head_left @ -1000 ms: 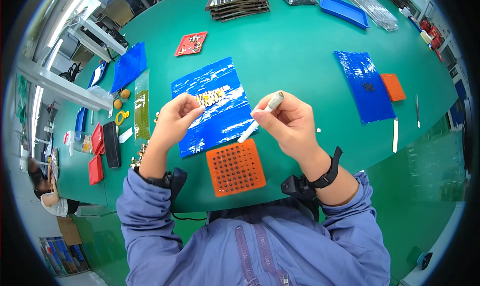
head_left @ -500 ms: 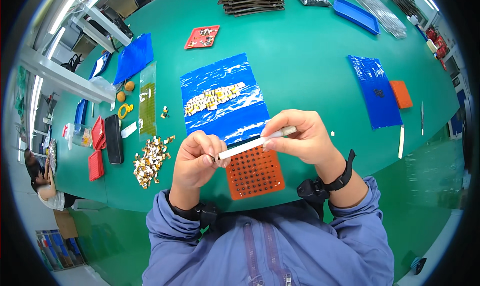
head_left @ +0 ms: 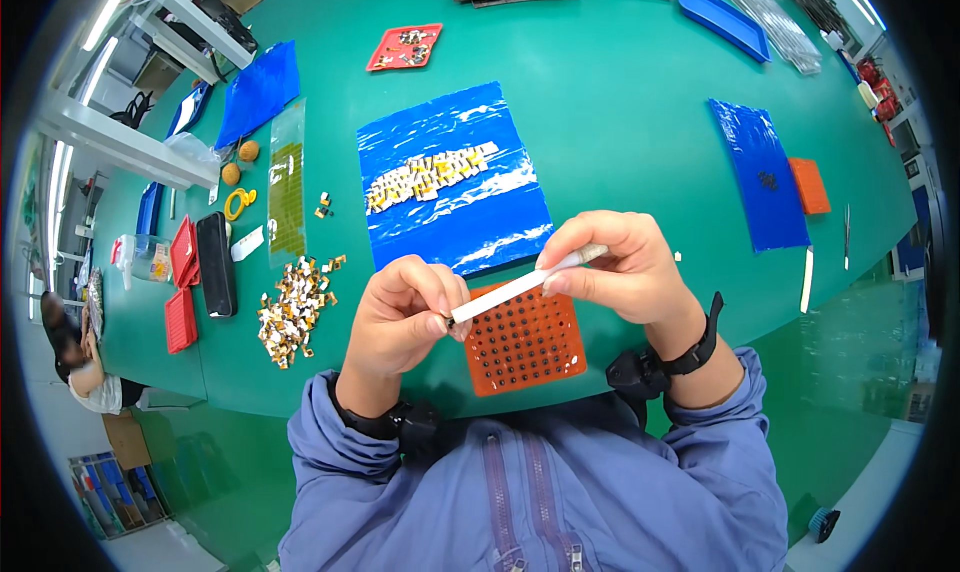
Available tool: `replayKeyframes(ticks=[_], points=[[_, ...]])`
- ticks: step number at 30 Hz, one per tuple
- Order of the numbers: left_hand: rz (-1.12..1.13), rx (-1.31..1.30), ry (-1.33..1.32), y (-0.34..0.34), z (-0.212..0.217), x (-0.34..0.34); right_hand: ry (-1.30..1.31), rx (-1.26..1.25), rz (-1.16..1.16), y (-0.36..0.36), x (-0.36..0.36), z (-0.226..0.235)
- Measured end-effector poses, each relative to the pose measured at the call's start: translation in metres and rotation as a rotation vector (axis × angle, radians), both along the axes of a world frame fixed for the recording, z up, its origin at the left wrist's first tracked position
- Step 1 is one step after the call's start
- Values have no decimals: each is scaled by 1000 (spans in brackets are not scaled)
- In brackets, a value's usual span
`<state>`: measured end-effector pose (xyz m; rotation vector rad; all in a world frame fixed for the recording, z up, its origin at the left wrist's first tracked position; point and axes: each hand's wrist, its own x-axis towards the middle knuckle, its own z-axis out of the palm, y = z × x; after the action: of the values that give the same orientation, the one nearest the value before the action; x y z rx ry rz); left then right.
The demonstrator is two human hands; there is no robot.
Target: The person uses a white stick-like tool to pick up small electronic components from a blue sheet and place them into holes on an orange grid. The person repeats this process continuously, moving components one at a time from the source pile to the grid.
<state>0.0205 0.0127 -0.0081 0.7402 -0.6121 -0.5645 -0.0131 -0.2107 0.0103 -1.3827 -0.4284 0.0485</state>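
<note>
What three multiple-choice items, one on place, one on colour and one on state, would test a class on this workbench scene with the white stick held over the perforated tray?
1. Where is the orange perforated tray?
A. At the table's near edge, under the hands
B. On the far blue sheet
C. Left of the black case

2. What colour is the plastic sheet bearing the rows of small pale parts?
A. Red
B. Blue
C. Yellow

3. How is the white stick held?
A. Lying loose on the table
B. In the right hand alone
C. Between both hands, one at each end

Answers: 1 A, it lies directly below the left hand and right hand; 2 B, the sheet is bright blue; 3 C, fingers of each hand pinch an end.
</note>
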Motion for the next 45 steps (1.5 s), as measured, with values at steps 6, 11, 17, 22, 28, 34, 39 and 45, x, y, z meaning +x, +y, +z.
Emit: replayKeyframes(ticks=[6,11,17,22,28,34,39,45], points=[[22,32,-20,1,1,-1,-66,-131,-21,-1,2,3],[32,47,-20,2,1,-1,-237,-190,-75,3,3,2],[34,54,-33,2,1,-2,-267,-281,-95,1,1,6],[32,53,-26,3,1,-2,-392,-285,-154,3,2,4],[8,42,-45,4,0,-1,-451,-345,-96,0,4,3],[39,100,-81,4,4,-1,-429,-309,-101,4,2,5],[29,111,-78,3,4,-1,-350,-317,-75,2,-1,5],[-3,-21,2,2,0,-2,-429,-234,-147,8,5,1]])
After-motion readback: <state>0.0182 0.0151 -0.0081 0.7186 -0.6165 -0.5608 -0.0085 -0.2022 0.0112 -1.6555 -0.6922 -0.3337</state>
